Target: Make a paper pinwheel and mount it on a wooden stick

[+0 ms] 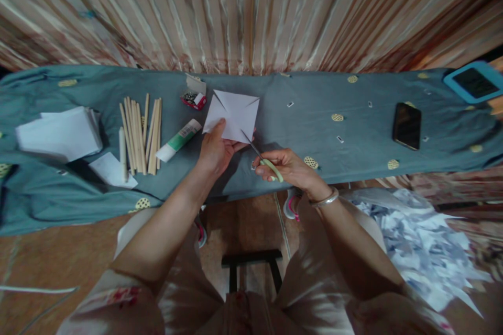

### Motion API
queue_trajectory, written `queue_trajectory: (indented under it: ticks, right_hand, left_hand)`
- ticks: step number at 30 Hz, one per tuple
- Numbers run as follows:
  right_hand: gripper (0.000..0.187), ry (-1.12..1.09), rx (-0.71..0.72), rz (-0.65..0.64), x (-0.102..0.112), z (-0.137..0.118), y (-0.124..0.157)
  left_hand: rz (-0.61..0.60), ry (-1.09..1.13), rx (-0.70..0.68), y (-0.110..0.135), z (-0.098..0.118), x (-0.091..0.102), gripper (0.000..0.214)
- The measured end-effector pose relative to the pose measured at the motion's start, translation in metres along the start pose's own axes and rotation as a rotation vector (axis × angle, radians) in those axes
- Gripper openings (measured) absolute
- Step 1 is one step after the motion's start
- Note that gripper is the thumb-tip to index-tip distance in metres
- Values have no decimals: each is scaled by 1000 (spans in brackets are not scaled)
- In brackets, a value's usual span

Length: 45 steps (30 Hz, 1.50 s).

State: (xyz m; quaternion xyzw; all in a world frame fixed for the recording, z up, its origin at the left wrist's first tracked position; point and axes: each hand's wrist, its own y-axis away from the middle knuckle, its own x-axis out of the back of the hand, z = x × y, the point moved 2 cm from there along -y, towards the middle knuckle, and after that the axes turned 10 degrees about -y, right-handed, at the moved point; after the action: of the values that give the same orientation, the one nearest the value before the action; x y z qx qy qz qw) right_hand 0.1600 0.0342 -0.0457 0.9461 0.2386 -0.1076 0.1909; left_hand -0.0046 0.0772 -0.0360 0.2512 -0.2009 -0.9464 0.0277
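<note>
A square sheet of white paper (234, 110) is held above the cloth by my left hand (217, 147), thumb on top and fingers beneath. Slits run inward from its two far corners. In my right hand (291, 167) is a pair of scissors (271, 167) with pale green handles, fingers closed round them. The blades reach over the near right corner of the paper, pointing toward its middle. Left of the paper lie a green and white glue tube (178, 140) and a small red box (194, 95) with its lid up and small metal bits inside.
Several wooden sticks (141, 136) lie beside a stack of white paper (58, 133) on the left of the cloth-covered table (314, 138). A phone (407, 125) and a blue-framed device (473, 82) are at the right. White paper scraps (424, 246) heap up below, right.
</note>
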Motion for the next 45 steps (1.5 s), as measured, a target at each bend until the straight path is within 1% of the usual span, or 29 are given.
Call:
queue_trajectory:
  ticks: [7,15,20,28,34,40,45]
  right_hand:
    - [44,41,21,18,2,3,0]
    - [46,0,16,22,-2,-3,0]
    - [44,0,21,28,-1,-2,-1]
    - [47,12,-5,82,-1,-3,0]
    - [46,13,-19,78,-1,-4,0]
    - [47,32,2,84,-1,-4,-1]
    - [46,21,-19,84,-2,-6,-1]
  left_hand:
    - [-24,-51,27,4,-3,-5,31]
    - [-38,-32,20,4,-4,-5,20]
    - [-39,-37,15,5,-2,-6,29]
    - [-52,-81,27,7,-7,-6,29]
    - [-46,-74,24,7,-7,-6,29]
    - [-56,-70,32,8,-7,-7,27]
    - [-63,-50,24,8,-9,-6,27]
